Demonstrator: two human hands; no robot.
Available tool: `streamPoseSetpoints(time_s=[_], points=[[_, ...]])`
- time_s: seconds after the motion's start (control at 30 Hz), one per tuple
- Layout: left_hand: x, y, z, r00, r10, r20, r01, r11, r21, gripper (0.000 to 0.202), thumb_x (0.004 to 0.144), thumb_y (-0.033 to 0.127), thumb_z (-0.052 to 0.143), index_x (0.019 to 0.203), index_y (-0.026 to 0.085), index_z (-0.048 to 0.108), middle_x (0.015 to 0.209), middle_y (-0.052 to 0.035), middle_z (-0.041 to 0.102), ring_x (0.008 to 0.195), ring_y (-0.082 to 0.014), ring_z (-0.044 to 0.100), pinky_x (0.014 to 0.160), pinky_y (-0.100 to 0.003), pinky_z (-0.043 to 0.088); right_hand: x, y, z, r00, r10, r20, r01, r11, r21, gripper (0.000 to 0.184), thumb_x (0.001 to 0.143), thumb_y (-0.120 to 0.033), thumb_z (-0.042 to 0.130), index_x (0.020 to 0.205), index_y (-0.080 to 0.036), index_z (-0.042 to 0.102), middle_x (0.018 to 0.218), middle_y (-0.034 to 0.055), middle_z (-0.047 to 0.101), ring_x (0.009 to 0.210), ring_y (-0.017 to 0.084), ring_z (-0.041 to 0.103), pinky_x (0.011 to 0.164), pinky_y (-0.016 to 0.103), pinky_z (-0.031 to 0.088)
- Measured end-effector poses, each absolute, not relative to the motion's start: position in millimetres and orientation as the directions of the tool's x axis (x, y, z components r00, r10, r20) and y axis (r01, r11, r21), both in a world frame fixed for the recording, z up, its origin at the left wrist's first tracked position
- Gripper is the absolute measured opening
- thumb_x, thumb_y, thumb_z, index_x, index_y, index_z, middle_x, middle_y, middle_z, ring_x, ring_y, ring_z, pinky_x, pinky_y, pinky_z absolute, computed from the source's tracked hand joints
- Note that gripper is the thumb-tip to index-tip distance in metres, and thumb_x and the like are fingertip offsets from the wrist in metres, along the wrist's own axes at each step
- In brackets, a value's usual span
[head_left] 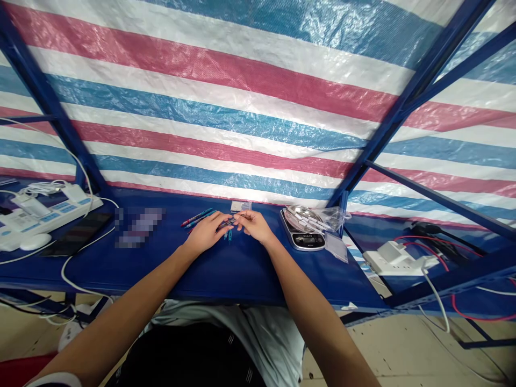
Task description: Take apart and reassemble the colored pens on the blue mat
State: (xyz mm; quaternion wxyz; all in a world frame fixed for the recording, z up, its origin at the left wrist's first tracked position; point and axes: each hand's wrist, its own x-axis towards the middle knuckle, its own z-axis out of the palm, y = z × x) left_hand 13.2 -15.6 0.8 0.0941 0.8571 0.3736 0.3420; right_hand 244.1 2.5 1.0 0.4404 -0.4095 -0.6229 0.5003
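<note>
Both my hands rest at the middle of a blue table. My left hand and my right hand meet over a thin dark pen-like piece, with the fingers of both pinched on it. Small teal parts lie on the table just below the fingers. Just left of my left hand lie a red pen and a blue pen. A small white packet sits behind the hands.
A small digital scale carrying a metal dish of white pen parts, with a clear plastic bag beside it, stands to the right. A white power strip, a black phone and cables lie at the left. Another power strip sits lower right. A striped tarp hangs behind.
</note>
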Motion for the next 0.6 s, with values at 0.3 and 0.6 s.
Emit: streamPoseSetpoints(time_s=[0.3,0.6], points=[[4,-7,-2,0.41,0.71,0.573,0.566,-0.691,0.45,0.035,0.109,0.05,0.055,0.115,0.025,0.078,0.109,-0.0079,0.079,0.105,-0.0269,0.075,0.098,-0.041,0.058,257,4,4,-0.21,0.975,0.074,0.044,0.085,-0.995,0.05,0.086,-0.067,0.08,0.082,-0.02,0.065,0.077,0.0067,0.077,0.054,0.012,0.066,0.039,0.019,0.037],[-2,0,-6,0.401,0.716,0.572,0.543,-0.688,0.481,0.033,0.108,0.049,0.058,0.114,0.027,0.082,0.114,-0.0063,0.083,0.111,-0.0286,0.076,0.103,-0.044,0.058,258,2,5,-0.304,0.944,0.128,-0.073,0.111,-0.991,0.048,0.066,-0.039,0.1,0.098,-0.02,0.07,0.113,0.0087,0.08,0.081,0.017,0.077,0.06,0.023,0.06]])
